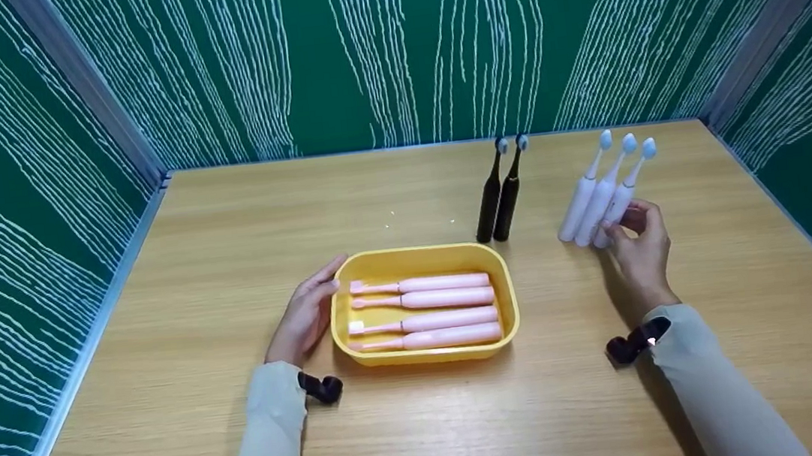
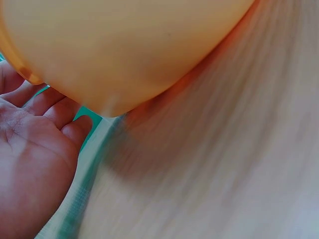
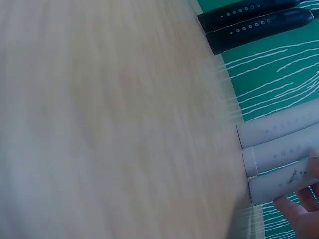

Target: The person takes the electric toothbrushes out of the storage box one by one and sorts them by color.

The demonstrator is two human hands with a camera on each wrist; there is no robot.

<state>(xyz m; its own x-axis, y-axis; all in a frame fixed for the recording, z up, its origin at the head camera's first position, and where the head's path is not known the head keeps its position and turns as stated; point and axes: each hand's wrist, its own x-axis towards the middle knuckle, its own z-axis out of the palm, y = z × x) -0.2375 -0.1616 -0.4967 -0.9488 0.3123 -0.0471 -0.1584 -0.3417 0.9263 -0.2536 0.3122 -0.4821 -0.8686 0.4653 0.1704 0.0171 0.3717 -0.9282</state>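
Note:
A yellow plastic bin point(image 1: 417, 252) sits mid-table with several pink electric toothbrushes point(image 1: 447, 298) lying side by side in it. My left hand point(image 1: 303, 310) grips its left end, thumb at the rim; the left wrist view shows the fingers against the bin's outer wall point(image 2: 124, 55). To the right, three white electric toothbrushes point(image 1: 595, 200) stand upright in a close row. My right hand point(image 1: 638, 245) pinches the handle of the rightmost white toothbrush point(image 1: 616, 212) low down, thumb in front and fingers behind. In the right wrist view that handle point(image 3: 279, 184) is beside its two neighbours.
Two black electric toothbrushes point(image 1: 498, 207) stand upright behind the bin's right corner, left of the white row. A few tiny white specks point(image 1: 387, 225) lie on the wooden table point(image 1: 262, 220). Green panels with white lines point(image 1: 315, 79) enclose the back and sides.

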